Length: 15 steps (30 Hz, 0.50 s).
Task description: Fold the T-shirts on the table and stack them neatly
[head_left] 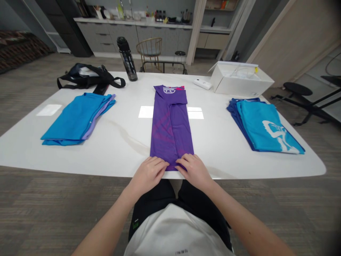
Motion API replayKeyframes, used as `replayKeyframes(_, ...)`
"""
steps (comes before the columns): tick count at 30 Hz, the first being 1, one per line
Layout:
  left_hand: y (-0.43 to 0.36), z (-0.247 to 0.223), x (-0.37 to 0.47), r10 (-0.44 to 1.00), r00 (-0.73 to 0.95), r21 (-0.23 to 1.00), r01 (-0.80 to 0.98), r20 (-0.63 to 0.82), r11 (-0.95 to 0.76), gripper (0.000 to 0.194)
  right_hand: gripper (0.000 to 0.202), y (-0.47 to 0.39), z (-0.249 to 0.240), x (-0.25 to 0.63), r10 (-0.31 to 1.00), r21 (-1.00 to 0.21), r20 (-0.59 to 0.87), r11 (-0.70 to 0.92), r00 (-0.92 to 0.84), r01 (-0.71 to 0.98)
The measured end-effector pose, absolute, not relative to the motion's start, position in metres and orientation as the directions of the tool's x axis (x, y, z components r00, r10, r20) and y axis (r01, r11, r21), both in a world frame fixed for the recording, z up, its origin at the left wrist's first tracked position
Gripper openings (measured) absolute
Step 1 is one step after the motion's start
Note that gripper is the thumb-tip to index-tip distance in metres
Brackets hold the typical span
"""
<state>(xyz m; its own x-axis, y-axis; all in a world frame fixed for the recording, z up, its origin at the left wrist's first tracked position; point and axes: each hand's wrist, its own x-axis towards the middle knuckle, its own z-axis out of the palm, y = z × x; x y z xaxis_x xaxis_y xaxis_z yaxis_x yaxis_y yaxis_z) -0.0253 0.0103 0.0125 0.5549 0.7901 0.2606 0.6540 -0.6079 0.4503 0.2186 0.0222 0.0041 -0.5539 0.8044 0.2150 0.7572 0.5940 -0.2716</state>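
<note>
A purple T-shirt (172, 124), folded lengthwise into a narrow strip, lies flat on the white table (128, 142). Its collar, with a white logo, points away from me, and one short sleeve is folded across the top. My left hand (152, 172) grips the left part of the near hem, thumb and fingers pinched together. My right hand (194, 170) pinches the same hem on the right, with a small gap between the hands. The fingers partly hide the hem's corners.
Folded blue and lilac clothes (73, 119) lie at the left, a pile of blue shirts (266, 124) at the right. Farther back are a black bag (87, 76), a dark bottle (128, 60), a small white device (203, 84) and an open white box (241, 80).
</note>
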Motion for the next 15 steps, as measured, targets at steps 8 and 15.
replayKeyframes(8,0.048,0.023,-0.015,0.819,0.539,0.428,0.705,0.197,-0.566,0.022,0.014,0.008,0.003,0.218,0.732,-0.246,0.380,0.669,-0.565,0.701)
replayKeyframes(15,0.069,0.030,0.006,0.803,0.591,0.229,0.774,0.070,-0.590,0.023,0.015,0.009,0.003,0.224,0.774,-0.271,0.250,0.633,-0.582,0.725)
